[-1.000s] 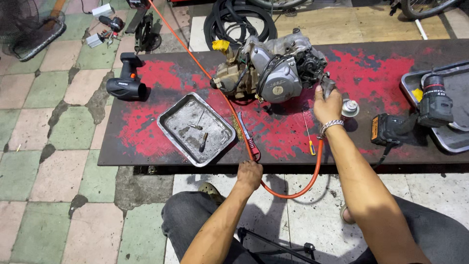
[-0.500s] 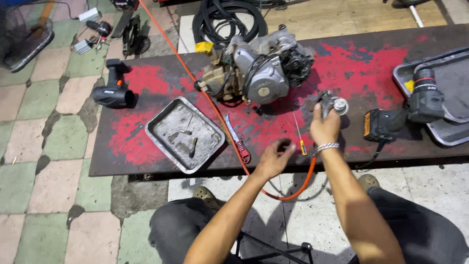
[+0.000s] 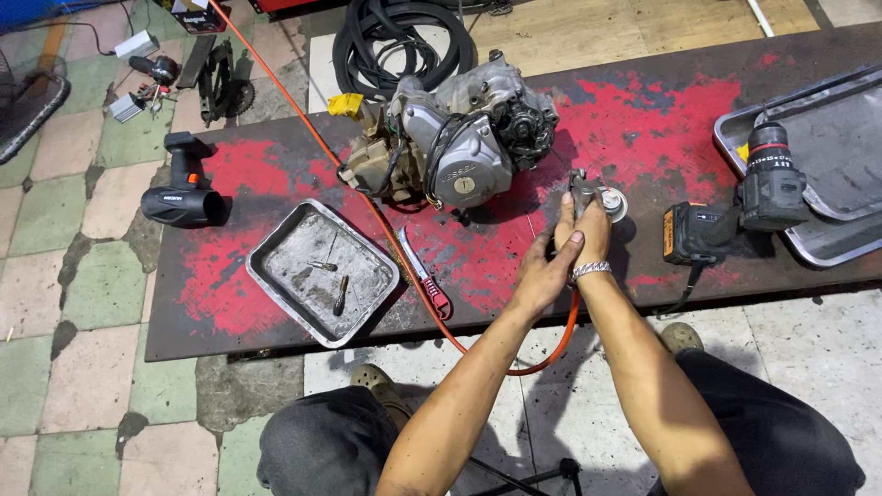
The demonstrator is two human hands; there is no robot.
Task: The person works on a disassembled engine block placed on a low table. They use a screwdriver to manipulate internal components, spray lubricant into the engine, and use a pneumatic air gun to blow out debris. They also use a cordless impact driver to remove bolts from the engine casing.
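— Head view: what are the hands doing?

— Both are meeting over the desk (image 3: 276,303), just right of the engine (image 3: 459,147). The right hand (image 3: 591,234) is gripping an air tool (image 3: 585,188) upright, fingers wrapped round it — its orange hose (image 3: 551,349) is looping off the desk edge.

— And the left?

— The left hand (image 3: 544,276) is pressing against the right, fingers together, steadying it. Forearms are converging, elbows low.
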